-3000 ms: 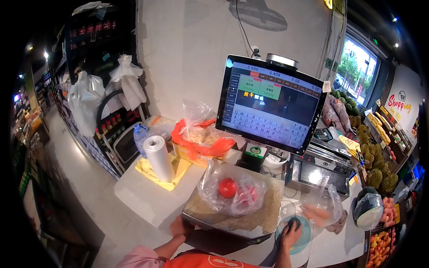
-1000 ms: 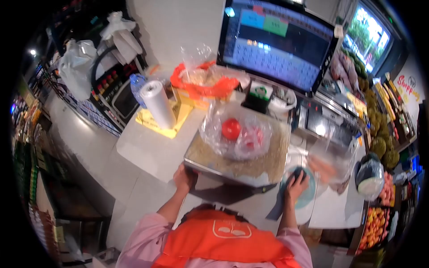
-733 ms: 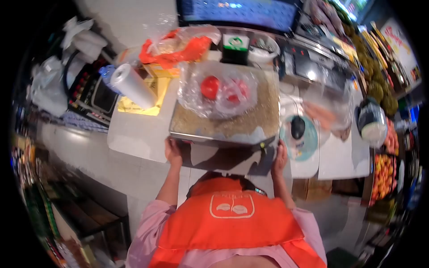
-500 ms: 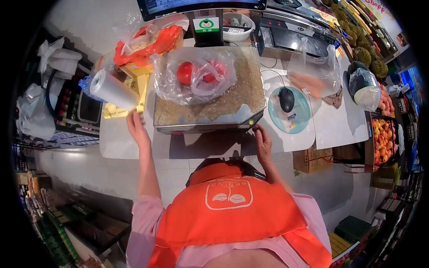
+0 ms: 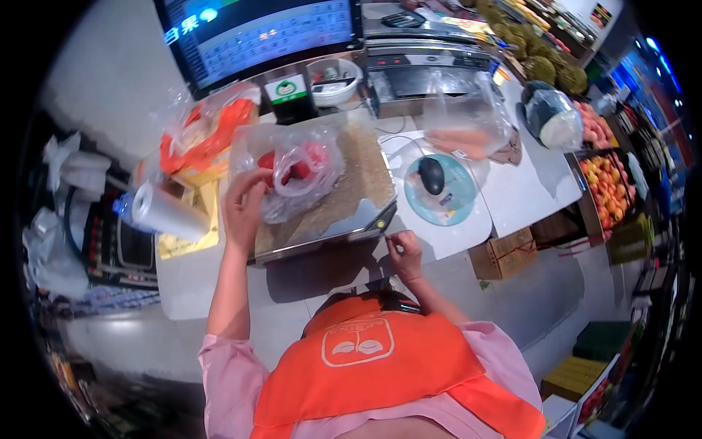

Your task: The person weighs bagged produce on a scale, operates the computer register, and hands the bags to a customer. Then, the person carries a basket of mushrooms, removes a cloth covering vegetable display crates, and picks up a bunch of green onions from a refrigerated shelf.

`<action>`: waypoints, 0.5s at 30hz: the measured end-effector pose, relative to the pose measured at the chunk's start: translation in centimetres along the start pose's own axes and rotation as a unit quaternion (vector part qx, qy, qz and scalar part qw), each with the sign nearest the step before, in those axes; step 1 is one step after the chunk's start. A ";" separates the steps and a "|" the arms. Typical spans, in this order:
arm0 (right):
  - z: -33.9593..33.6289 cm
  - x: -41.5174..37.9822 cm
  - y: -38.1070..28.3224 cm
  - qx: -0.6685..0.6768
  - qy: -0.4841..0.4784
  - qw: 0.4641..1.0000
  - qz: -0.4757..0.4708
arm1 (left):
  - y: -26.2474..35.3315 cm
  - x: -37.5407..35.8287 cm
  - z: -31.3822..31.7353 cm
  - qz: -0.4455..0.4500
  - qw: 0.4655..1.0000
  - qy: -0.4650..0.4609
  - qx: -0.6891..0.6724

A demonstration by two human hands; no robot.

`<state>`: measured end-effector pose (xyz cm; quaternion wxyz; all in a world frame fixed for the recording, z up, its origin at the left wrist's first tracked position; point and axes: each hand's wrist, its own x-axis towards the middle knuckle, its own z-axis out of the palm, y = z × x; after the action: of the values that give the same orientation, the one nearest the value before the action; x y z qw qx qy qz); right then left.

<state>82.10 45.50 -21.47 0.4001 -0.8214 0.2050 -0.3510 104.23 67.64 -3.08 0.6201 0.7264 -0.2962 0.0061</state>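
Observation:
A clear plastic bag (image 5: pixel 322 183) with red round items (image 5: pixel 316 155) inside lies on the brown-topped scale (image 5: pixel 358 164). At the bag's left edge is my left hand (image 5: pixel 246 201), its fingers bent near the bag's handle; whether they grip the plastic is too small to tell. My right hand (image 5: pixel 406 254) hangs by the scale's front right corner, fingers curled, and what they hold, if anything, is hidden.
A plastic roll (image 5: pixel 168 211) stands left of the scale. Behind it are a screen (image 5: pixel 270 36) and white basket (image 5: pixel 335 94). To the right, a black mouse (image 5: pixel 431 175) sits on a round pad (image 5: pixel 457 205), near a bag of orange-brown items (image 5: pixel 468 135).
My left hand has moved up from the counter's front edge to the bag. My right hand's fingers have curled. The view has turned, showing more of the screen.

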 end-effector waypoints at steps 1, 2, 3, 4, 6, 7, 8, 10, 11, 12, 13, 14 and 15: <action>-0.3 -0.3 -0.2 0.010 0.000 1.000 0.009 | 1.3 -0.3 1.5 -0.011 0.999 -0.016 -0.038; -0.5 -0.4 -0.2 0.018 0.003 1.000 0.013 | 1.5 0.0 2.7 -0.003 0.999 -0.011 -0.031; -0.8 -0.4 -0.3 0.020 0.019 1.000 0.014 | 1.5 0.6 3.6 0.004 1.000 -0.002 -0.022; -1.1 -0.4 -0.5 0.025 0.029 0.999 0.015 | 1.6 1.2 4.3 0.009 1.000 0.011 -0.010; -1.5 -0.4 -1.0 0.042 0.039 0.998 0.013 | 2.1 2.7 5.2 0.047 0.986 0.003 0.159; -1.9 -0.4 -1.2 0.034 0.041 0.999 0.009 | 2.4 3.4 5.2 0.061 0.967 0.001 0.246; -2.3 -0.3 -1.4 0.027 0.043 0.999 0.003 | 2.7 4.2 4.8 0.059 0.979 0.006 0.193; -2.9 0.2 -1.7 0.034 0.046 0.998 0.008 | 4.1 5.7 3.9 0.065 0.994 0.018 0.085; -3.2 0.4 -2.0 0.046 0.045 0.998 0.022 | 7.2 6.1 3.4 0.034 0.999 0.004 -0.037; -3.5 0.7 -2.4 0.057 0.048 0.997 0.035 | 9.9 6.6 2.5 -0.031 0.998 -0.006 -0.062; -3.7 1.0 -2.5 0.075 0.042 0.995 0.042 | 11.4 7.4 2.1 0.010 0.995 0.007 -0.098; -3.9 1.5 -3.2 0.108 0.033 0.993 0.047 | 13.2 8.1 1.3 0.018 0.992 -0.006 -0.126; -4.1 2.0 -4.1 0.139 0.026 0.988 0.053 | 14.4 9.0 0.7 0.019 0.988 -0.020 -0.153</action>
<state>80.65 44.58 -15.52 0.5232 -0.7363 0.2073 -0.3756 105.10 62.38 13.04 0.7178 0.6169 -0.3200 -0.0422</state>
